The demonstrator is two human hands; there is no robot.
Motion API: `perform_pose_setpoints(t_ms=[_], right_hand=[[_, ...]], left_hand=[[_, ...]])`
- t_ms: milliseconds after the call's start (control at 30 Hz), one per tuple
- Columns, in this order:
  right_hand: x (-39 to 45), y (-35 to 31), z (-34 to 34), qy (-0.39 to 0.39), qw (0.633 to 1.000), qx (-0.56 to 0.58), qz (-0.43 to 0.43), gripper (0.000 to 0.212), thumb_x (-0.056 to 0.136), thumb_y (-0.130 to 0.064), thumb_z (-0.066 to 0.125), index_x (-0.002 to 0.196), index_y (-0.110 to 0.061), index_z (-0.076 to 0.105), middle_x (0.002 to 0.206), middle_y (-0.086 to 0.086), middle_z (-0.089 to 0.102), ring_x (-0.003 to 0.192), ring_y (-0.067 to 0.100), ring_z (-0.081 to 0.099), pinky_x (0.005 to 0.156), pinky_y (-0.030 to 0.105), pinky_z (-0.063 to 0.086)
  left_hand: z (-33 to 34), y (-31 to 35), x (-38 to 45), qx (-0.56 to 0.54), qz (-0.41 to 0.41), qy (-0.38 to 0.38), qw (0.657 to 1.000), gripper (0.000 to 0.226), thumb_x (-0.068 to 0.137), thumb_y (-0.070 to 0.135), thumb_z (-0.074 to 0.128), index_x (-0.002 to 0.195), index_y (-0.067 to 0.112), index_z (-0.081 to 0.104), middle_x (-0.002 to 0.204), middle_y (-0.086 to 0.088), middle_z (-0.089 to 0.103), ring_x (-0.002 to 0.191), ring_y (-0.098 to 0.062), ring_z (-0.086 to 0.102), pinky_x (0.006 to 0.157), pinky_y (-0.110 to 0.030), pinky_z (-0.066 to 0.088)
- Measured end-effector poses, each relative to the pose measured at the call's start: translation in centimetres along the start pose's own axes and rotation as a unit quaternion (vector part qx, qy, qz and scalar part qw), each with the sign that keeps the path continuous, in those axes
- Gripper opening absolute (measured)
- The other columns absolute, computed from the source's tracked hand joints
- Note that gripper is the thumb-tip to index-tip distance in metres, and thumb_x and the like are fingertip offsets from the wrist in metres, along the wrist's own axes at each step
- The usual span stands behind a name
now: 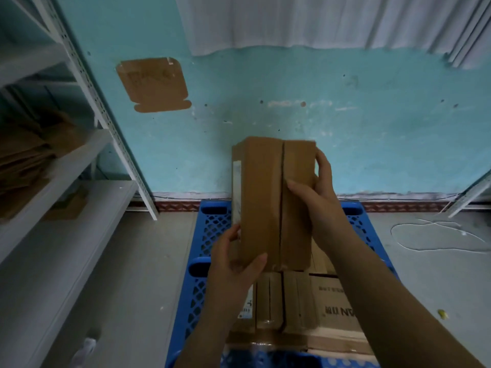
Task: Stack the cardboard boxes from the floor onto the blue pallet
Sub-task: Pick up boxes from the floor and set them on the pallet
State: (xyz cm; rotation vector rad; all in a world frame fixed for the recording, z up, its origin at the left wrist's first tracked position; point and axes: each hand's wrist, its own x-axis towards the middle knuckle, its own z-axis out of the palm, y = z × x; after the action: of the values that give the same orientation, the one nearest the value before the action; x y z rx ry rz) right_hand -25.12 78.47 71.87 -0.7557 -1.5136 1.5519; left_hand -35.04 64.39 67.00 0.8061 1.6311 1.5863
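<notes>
The box (273,205) sits between my two grips, left hand (233,264) near its lower corner, right hand (318,192) on its right side, above the pallet (212,229). Stacked boxes (297,306) lie on the pallet beneath; shelving (66,166) stands left.

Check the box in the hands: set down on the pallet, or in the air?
In the air. Both hands, left and right, hold the box above the stacked boxes on the blue pallet.

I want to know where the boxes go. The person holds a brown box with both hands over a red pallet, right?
Almost. The head view shows both the left hand and right hand gripping the brown box, but the pallet underneath is blue, not red.
</notes>
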Motion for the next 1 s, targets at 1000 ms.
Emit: perform_pose_setpoints(t_ms=[1000], right_hand=[[9.2,42.2,-4.3,0.031,0.960,-0.124,0.248,0.072,0.086,-0.015,0.062,0.140,-0.041,0.021,0.129,-0.021,0.040,0.112,-0.007,0.044,0.090,0.015,0.043]], left_hand=[[3.2,-35.5,25.1,0.104,-0.190,0.003,0.976,0.055,0.092,0.031,0.051,0.142,0.036,0.030,0.135,0.000,0.049,0.117,-0.022,0.053,0.099,-0.048,0.045]])
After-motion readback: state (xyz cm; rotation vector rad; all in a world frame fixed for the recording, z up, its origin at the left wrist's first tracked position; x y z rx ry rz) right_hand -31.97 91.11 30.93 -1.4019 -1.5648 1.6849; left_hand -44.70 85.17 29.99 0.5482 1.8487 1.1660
